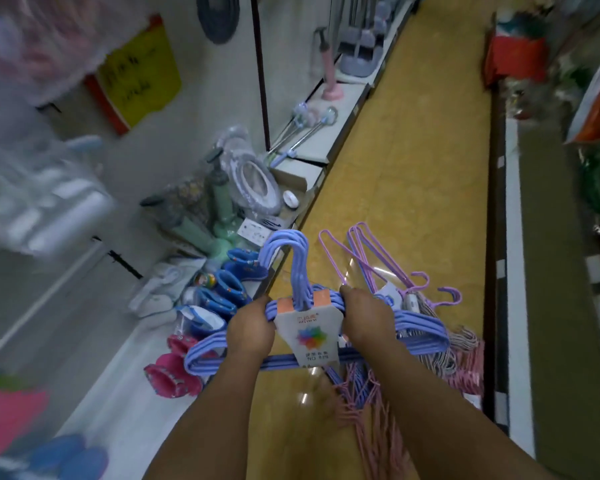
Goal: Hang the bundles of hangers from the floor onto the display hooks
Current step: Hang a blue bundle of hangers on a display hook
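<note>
Head view: 1 bundle of blue hangers, smooth plastic-coated wire with rounded hook tops, held up over the glossy yellow floor. Left hand curled around the bundle's left shoulder, right hand curled around the right shoulder, both gripping firmly. Between the hands, a stiff white card label with orange tabs and a multicoloured star print, wrapped over the necks. Lying on the floor just beyond and under the held bundle: thin lilac wire hangers in clear film, plus pink hangers nearer the feet. On the low white shelf at left: small blue rubber boots, pink boots, mint-green plungers. Blurred packaged goods along the right edge.
</note>
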Demonstrator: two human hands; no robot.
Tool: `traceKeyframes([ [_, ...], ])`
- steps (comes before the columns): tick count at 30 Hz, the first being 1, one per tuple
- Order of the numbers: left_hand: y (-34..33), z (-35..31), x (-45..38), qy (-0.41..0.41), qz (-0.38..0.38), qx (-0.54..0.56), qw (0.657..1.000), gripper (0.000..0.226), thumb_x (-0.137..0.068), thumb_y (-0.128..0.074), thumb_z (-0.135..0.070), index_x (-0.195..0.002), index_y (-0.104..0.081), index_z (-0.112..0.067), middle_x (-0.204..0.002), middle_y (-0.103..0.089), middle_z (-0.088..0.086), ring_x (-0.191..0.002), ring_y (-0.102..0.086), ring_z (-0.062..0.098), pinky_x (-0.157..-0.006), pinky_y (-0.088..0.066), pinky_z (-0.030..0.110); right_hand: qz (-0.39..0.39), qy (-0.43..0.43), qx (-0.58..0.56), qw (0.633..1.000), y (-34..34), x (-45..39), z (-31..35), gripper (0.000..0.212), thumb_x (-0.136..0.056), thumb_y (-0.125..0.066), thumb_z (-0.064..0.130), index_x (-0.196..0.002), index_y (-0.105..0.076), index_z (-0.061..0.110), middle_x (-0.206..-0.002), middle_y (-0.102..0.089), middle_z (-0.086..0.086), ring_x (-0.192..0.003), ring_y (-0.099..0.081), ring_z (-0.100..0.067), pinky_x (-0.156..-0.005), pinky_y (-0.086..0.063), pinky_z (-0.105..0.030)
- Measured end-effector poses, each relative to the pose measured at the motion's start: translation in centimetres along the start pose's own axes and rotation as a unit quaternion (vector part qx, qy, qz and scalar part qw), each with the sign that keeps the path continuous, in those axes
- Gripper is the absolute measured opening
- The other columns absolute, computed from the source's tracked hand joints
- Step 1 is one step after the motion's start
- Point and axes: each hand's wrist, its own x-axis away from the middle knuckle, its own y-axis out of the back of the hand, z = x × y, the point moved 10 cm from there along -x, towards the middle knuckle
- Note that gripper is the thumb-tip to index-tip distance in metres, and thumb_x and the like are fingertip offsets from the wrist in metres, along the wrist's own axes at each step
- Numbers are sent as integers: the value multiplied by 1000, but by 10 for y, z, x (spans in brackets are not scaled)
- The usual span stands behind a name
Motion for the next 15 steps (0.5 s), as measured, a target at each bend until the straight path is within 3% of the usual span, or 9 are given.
traceKeyframes([
  [8, 120, -10, 66, 33, -45, -10, 998, 24, -88, -48, -6, -108, -54, -18, -99, -65, 11, -87, -60, 33, -62, -41, 35, -29, 19, 37, 999, 102, 61, 69, 29, -92, -43, 5, -120, -47, 13, -110, -62, -9, -99, -63, -30, -69, -42, -32],
  [12, 170, 14, 109, 88, -94, -22, 991, 32, -87, -49, -11, -118, -56, -19, -105, -67, 12, -98, -62, 34, -70, -44, 34, -25, 71, 60, 995, 121, 85, 116, 29, -94, -40, 6, -121, -50, 11, -114, -63, -11, -104, -62, -30, -74, -44, -32],
  [15, 198, 37, 148, 141, -116, -45, 982, 31, -87, -48, -7, -115, -56, -18, -109, -66, 13, -101, -61, 35, -77, -47, 36, -31, 133, 102, 985, 129, 107, 155, 29, -95, -38, 6, -121, -51, 10, -117, -63, -10, -107, -62, -29, -81, -47, -33],
])
